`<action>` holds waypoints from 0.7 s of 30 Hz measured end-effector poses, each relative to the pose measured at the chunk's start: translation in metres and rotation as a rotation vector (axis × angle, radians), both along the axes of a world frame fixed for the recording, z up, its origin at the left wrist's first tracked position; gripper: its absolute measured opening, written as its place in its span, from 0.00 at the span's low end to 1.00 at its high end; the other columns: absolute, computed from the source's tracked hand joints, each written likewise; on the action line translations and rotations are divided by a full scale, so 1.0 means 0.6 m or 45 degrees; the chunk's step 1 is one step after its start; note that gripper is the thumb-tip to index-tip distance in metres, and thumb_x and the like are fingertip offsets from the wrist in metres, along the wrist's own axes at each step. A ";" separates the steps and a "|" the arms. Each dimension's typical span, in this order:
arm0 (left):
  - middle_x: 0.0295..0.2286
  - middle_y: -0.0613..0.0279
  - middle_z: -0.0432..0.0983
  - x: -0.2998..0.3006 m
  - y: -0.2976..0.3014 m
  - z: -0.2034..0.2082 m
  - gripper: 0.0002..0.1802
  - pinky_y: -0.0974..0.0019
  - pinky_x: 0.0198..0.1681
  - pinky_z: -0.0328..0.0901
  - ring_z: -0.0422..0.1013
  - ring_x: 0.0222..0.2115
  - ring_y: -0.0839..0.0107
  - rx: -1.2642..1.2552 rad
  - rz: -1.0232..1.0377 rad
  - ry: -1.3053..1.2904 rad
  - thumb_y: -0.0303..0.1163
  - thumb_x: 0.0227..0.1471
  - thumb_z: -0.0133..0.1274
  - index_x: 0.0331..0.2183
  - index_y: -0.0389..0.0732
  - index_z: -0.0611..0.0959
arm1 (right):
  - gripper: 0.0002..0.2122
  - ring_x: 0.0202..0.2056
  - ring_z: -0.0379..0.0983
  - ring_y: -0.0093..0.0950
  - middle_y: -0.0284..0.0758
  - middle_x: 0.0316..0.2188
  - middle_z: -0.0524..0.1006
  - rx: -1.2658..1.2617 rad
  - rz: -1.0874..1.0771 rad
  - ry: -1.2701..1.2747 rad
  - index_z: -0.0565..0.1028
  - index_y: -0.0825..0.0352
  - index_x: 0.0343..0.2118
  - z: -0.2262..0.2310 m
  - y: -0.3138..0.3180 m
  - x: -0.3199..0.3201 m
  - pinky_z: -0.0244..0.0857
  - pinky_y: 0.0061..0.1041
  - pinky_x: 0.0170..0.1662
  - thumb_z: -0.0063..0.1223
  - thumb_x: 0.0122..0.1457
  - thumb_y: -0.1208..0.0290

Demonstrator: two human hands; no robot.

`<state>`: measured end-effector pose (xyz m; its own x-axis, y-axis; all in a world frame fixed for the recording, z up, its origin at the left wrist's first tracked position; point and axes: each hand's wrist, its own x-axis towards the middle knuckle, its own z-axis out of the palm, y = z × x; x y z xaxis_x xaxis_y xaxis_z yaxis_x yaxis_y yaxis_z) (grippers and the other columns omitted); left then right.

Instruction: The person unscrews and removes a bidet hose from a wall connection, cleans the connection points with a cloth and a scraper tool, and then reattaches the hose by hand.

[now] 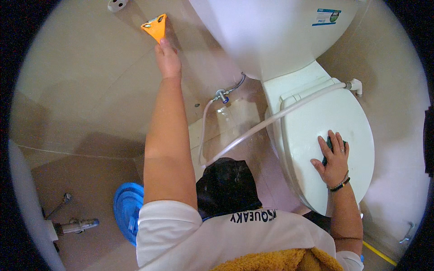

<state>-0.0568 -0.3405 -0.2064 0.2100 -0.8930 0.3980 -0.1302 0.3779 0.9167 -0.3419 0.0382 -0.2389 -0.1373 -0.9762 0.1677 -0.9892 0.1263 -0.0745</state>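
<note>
Beyond and left of the toilet lid (305, 133), a person's left hand (168, 61) grasps an orange triangular tool (156, 28) by its narrow end; the right hand (333, 160), spread and unclenched, covers a dark green pad (329, 143) lying on that lid.

My outstretched left hand (169, 61) holds an orange tool (156, 29); my right hand (335, 166) spreads over a dark green pad (329, 144) on the closed white toilet lid (305, 137), beneath a pale hose (253, 130).
</note>
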 end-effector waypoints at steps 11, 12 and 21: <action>0.20 0.61 0.63 0.002 -0.001 0.065 0.22 0.69 0.26 0.57 0.59 0.21 0.73 0.040 0.078 -0.126 0.45 0.50 0.33 0.31 0.34 0.68 | 0.28 0.50 0.49 0.41 0.39 0.49 0.56 0.010 -0.022 -0.006 0.64 0.54 0.44 0.005 0.001 0.000 0.39 0.48 0.48 0.48 0.38 0.48; 0.21 0.61 0.63 -0.001 0.005 0.076 0.22 0.69 0.26 0.57 0.59 0.21 0.73 -0.043 0.042 -0.129 0.46 0.50 0.32 0.31 0.34 0.68 | 0.28 0.50 0.49 0.41 0.39 0.49 0.56 0.004 -0.023 -0.011 0.64 0.54 0.44 0.005 0.001 -0.001 0.39 0.48 0.48 0.48 0.38 0.48; 0.22 0.61 0.62 0.027 -0.022 0.051 0.21 0.70 0.24 0.56 0.59 0.21 0.73 -0.043 0.089 -0.013 0.44 0.50 0.32 0.31 0.34 0.68 | 0.28 0.50 0.49 0.40 0.38 0.49 0.56 0.012 -0.016 -0.027 0.64 0.53 0.44 0.002 0.001 0.001 0.39 0.48 0.48 0.49 0.37 0.48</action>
<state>-0.0403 -0.3539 -0.1758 0.2674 -0.8622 0.4302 -0.1669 0.3983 0.9020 -0.3416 0.0387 -0.2376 -0.1528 -0.9760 0.1553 -0.9857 0.1393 -0.0943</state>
